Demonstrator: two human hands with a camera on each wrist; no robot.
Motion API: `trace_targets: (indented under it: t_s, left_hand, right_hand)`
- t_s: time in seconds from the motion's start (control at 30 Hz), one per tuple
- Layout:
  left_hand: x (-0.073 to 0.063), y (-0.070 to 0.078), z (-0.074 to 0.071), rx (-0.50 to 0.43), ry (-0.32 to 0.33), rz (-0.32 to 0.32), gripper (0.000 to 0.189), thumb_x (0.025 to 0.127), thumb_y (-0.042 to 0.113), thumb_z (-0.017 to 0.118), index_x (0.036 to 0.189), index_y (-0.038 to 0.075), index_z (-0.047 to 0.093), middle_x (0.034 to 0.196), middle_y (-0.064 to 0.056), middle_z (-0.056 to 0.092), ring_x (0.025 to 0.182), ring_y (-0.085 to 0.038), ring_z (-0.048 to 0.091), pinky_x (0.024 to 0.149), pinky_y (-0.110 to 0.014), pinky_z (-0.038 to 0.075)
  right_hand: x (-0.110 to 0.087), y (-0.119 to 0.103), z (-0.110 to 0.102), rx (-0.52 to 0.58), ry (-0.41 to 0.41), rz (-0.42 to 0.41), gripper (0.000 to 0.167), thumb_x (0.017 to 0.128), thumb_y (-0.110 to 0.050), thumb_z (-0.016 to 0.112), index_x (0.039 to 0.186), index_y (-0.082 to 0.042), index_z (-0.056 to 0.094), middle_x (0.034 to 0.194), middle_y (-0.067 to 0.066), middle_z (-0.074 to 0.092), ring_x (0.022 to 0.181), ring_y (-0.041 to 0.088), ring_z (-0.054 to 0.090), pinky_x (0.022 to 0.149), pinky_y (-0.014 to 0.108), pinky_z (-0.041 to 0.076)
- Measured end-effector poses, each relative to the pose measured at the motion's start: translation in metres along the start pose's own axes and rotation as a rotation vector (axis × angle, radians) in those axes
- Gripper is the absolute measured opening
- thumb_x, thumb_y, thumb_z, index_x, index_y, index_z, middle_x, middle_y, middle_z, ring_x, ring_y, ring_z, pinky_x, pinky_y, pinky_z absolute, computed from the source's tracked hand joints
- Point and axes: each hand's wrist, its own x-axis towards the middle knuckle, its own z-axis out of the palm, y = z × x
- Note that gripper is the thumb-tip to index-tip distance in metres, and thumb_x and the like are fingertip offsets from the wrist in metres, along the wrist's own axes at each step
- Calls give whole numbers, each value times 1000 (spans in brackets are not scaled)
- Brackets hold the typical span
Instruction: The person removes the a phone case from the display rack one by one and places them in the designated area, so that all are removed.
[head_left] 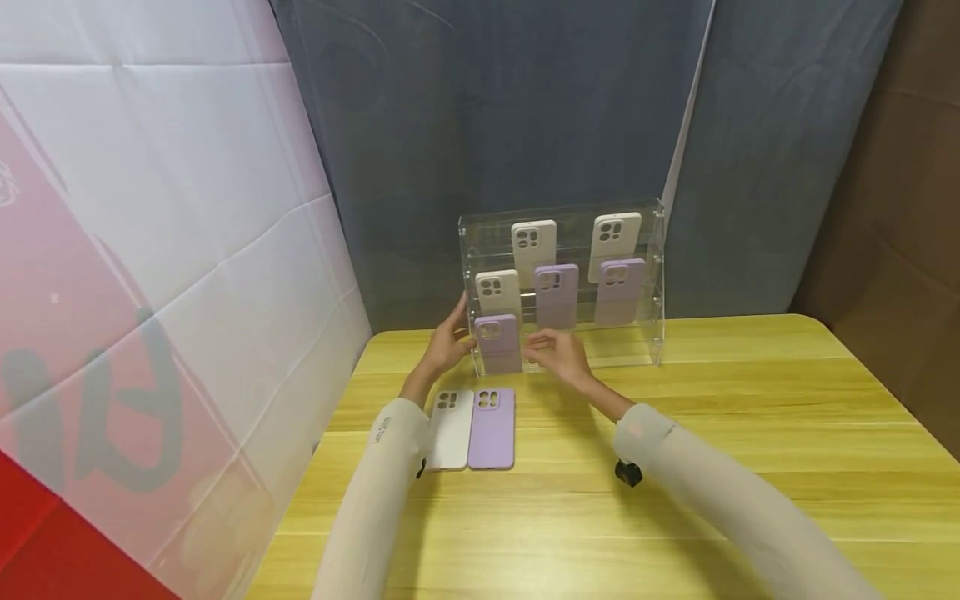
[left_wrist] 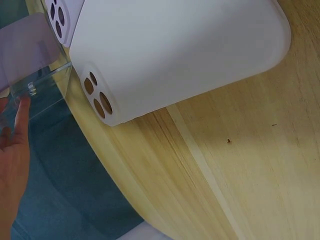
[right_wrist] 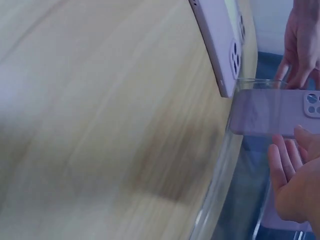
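Note:
My left hand [head_left: 447, 342] grips the left side of a clear acrylic display stand [head_left: 656, 275], thumb in front and other fingers partly hidden behind the side panel. A lilac phone case [head_left: 498, 350] stands in the lowest tier, beside that thumb. By the case's right edge is my right hand [head_left: 561, 354], fingers loosely bent and nothing held. In the right wrist view, its fingertips [right_wrist: 276, 150] are right at the edge of the lilac case [right_wrist: 265, 112]. The left wrist view shows one left finger [left_wrist: 22, 115] along the stand's side.
Higher tiers hold a cream case [head_left: 498, 289], two lilac cases [head_left: 557, 300] and two white cases [head_left: 534, 243]. On the wooden table [head_left: 555, 517], a white case [head_left: 452, 433] and a lilac case [head_left: 492, 429] lie side by side before the stand. A grey curtain [head_left: 487, 108] hangs behind.

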Motion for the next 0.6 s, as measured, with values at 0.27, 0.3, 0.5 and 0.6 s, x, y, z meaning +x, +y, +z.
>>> trace_targets:
  t_s: [0.27, 0.3, 0.5, 0.6]
  left_hand:
    - [-5, 9, -3, -8, -16, -46, 101, 88, -25, 55, 167, 16, 10, 161, -32, 32, 142, -53, 42, 115, -58, 44]
    - [-4, 5, -2, -3, -8, -47, 101, 88, -25, 55, 168, 19, 10, 161, -31, 33, 141, -53, 43, 114, -57, 46]
    - [-5, 2, -1, 3, 19, -37, 102, 88, -22, 56, 167, 29, 16, 159, -30, 37, 138, -53, 47, 102, -50, 58]
    - [-5, 3, -1, -3, 20, -30, 103, 88, -20, 56, 167, 32, 17, 159, -30, 39, 137, -54, 47, 98, -48, 61]
  right_hand:
    - [13, -11, -1, -2, 55, -11, 29, 86, 0, 82, 113, 8, 74, 106, 22, 76, 96, 37, 76, 87, 45, 65]
    - [14, -11, -1, 3, 54, -14, 29, 86, 0, 81, 113, 8, 74, 107, 23, 76, 96, 37, 76, 87, 44, 65]
    - [22, -14, -2, 59, 57, -8, 34, 87, 1, 81, 119, 8, 72, 113, 25, 74, 100, 39, 75, 88, 40, 65]
    - [26, -14, -3, 103, 67, 8, 36, 87, 2, 80, 121, 8, 71, 116, 26, 73, 102, 41, 74, 88, 40, 65]
